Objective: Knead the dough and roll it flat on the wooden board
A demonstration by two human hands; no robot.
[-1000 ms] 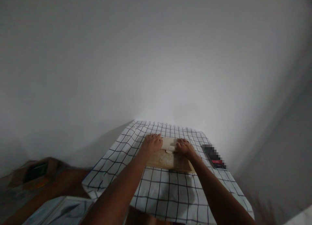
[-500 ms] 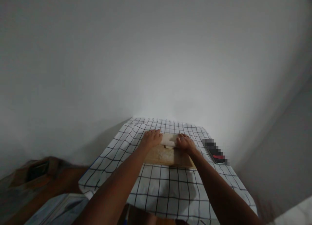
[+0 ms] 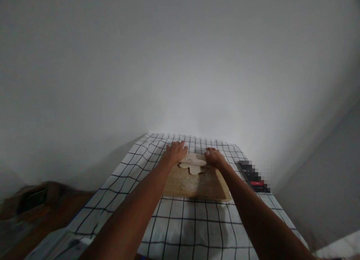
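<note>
Wooden board (image 3: 206,190) on the table (image 3: 180,224); we're apparently rolling dough (image 3: 196,170) at its far side. Left hand (image 3: 176,152), right hand (image 3: 215,157) are pressing the pin (image 3: 194,161), fingers loosely extended, unclenched. Next stroke's likely calling for even pressure.

A: Camera placement?
B: One head camera. Scene is viewed from above and behind the left hand (image 3: 176,152) and right hand (image 3: 215,157); lens is aimed forward and down.
A: How near?
B: Left forearm (image 3: 140,203) and right forearm (image 3: 253,207) are cut by the bottom edge, so closest. Both hands are shown small, just below frame centre.
A: Coverage?
B: Wide. Upper half is filled by the facing wall (image 3: 180,65); side wall (image 3: 332,170) is caught at far right. Checked cloth (image 3: 185,222) is seen obliquely, spread wider toward the bottom edge. Blurred brown object (image 3: 53,196) is included at lower left.
</note>
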